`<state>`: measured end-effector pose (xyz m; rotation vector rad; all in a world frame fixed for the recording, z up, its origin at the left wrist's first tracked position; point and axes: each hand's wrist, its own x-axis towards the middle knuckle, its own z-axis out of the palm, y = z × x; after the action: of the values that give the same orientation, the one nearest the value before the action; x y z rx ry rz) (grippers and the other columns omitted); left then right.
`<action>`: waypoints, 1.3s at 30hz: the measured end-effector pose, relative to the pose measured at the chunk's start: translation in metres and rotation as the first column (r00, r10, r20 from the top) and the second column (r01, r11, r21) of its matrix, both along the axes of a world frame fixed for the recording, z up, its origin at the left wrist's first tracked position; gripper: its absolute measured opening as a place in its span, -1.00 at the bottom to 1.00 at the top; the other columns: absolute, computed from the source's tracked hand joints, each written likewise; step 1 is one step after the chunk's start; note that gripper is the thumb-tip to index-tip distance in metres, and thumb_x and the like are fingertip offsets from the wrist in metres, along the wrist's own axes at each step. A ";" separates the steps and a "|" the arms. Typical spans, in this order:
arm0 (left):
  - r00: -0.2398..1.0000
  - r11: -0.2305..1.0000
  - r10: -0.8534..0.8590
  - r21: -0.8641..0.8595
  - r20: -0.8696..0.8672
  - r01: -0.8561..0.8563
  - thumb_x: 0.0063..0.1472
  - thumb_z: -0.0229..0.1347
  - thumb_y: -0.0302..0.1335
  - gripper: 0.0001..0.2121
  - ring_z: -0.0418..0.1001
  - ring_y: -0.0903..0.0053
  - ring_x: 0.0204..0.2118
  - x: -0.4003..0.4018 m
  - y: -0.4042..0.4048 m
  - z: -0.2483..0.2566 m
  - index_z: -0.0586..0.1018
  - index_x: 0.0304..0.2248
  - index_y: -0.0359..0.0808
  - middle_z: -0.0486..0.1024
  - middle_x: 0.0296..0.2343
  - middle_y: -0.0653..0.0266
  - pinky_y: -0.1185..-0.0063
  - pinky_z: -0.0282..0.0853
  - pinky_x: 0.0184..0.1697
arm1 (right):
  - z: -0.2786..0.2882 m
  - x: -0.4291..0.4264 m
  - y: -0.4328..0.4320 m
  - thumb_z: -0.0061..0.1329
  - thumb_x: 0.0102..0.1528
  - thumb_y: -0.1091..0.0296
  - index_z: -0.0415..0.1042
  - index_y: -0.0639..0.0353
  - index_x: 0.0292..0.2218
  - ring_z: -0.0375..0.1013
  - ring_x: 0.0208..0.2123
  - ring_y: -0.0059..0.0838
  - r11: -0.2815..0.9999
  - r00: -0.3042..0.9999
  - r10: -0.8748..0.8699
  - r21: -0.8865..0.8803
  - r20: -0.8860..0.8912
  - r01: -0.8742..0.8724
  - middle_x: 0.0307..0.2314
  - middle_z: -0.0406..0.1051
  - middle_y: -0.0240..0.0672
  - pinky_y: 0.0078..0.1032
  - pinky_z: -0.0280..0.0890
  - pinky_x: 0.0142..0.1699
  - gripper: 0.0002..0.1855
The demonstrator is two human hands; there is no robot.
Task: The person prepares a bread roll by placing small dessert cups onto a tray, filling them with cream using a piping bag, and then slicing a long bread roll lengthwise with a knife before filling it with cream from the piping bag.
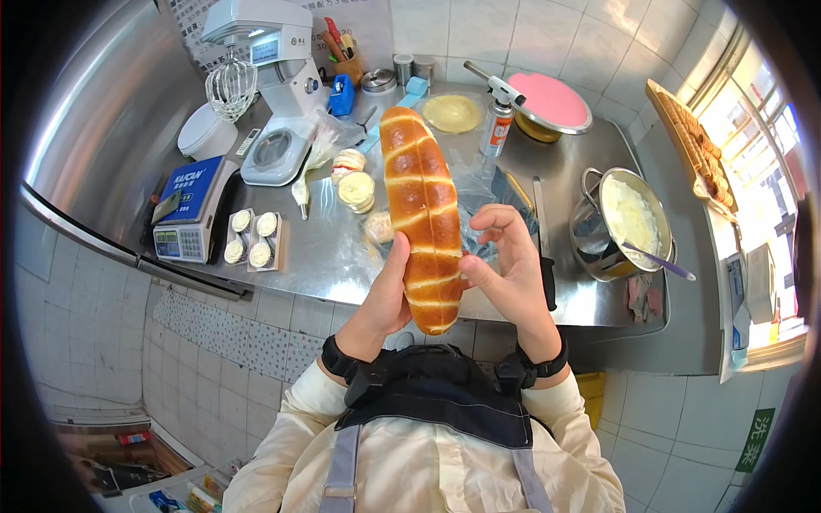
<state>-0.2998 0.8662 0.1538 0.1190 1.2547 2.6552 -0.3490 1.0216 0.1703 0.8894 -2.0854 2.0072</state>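
A long, glossy brown bread loaf (422, 211) is held up above the counter, with pale bands across it and a line running lengthwise down its top. My left hand (385, 288) grips its lower part, thumb along the left edge and fingers passing underneath. At the right edge is my right hand (510, 269), its thumb tip at or very near the crust and its other fingers curled and apart. Behind the loaf, clear plastic wrap (471, 192) lies on the steel counter (321, 256). A long knife (542, 224) with a black handle lies beyond my right hand, which partly covers it.
At right stands a steel pot (587, 237) of white cream with a purple-handled spatula (660, 260). A blowtorch (497, 122) stands near a pink-topped turntable (551, 102). Leftward are cream cups (356, 191), a piping bag (321, 151), boxed cupcakes (253, 240), a scale (192, 208) and a stand mixer (276, 96).
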 end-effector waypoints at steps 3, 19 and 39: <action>1.000 1.000 0.023 0.006 0.003 -0.023 0.20 -0.47 0.09 -0.35 0.33 0.33 -0.07 -0.001 0.001 -0.005 0.16 0.04 -0.29 0.31 -0.12 0.04 0.39 0.31 -0.08 | -0.005 -0.001 -0.002 0.12 -0.16 0.43 0.27 0.15 -0.26 0.22 -0.21 -0.55 1.000 1.000 -0.001 -0.005 0.027 0.002 -0.28 0.24 -0.38 -0.61 0.15 -0.17 -0.60; 0.998 0.987 0.068 0.144 -0.007 -0.066 0.23 -0.43 0.03 -0.43 0.32 0.48 -0.08 -0.004 0.004 -0.009 0.20 0.02 -0.25 0.31 -0.10 0.26 0.46 0.26 -0.05 | -0.017 0.000 -0.004 0.01 0.02 0.33 0.17 0.12 -0.17 0.20 -0.21 -0.63 0.935 0.905 0.307 -0.268 0.294 -0.231 -0.24 0.19 -0.47 -0.62 0.12 -0.14 -0.63; 0.973 0.927 0.161 -0.312 -0.167 -0.207 0.27 -0.23 -0.18 -0.52 0.16 0.56 0.00 -0.017 -0.002 -0.018 0.05 0.07 -0.28 0.20 -0.06 0.28 0.57 0.07 0.05 | -0.039 0.008 -0.011 0.08 -0.07 0.43 -0.03 0.17 0.03 0.28 -0.18 -0.47 0.997 0.940 0.079 -0.039 0.332 -0.070 -0.20 0.24 -0.23 -0.54 0.24 -0.17 -0.30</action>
<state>-0.3164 0.8643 0.1357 0.1430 1.8180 2.5783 -0.3406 1.0103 0.1316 0.6702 -2.2114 2.3624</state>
